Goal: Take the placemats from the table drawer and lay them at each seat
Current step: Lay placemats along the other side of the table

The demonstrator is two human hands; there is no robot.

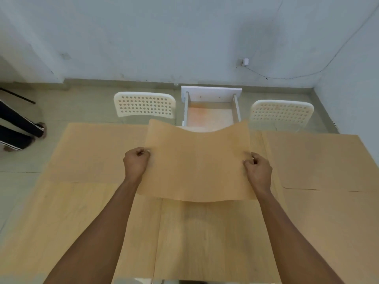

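I hold a tan, wood-grain placemat (196, 165) in the air above the middle of the table (86, 218); it sags in the centre. My left hand (135, 161) pinches its left edge and my right hand (257, 169) pinches its right edge. The white table drawer (211, 95) stands pulled out at the far side, and its visible floor is bare. Placemats lie flat at the far left (98, 152), far right (320, 160) and near centre (205, 238) of the table.
Two white perforated chairs (144, 106) (282, 113) stand at the far side, one on each side of the drawer. Another person's legs and feet (22, 132) are on the floor at the left. A wall with a plugged-in cable (245, 62) lies behind.
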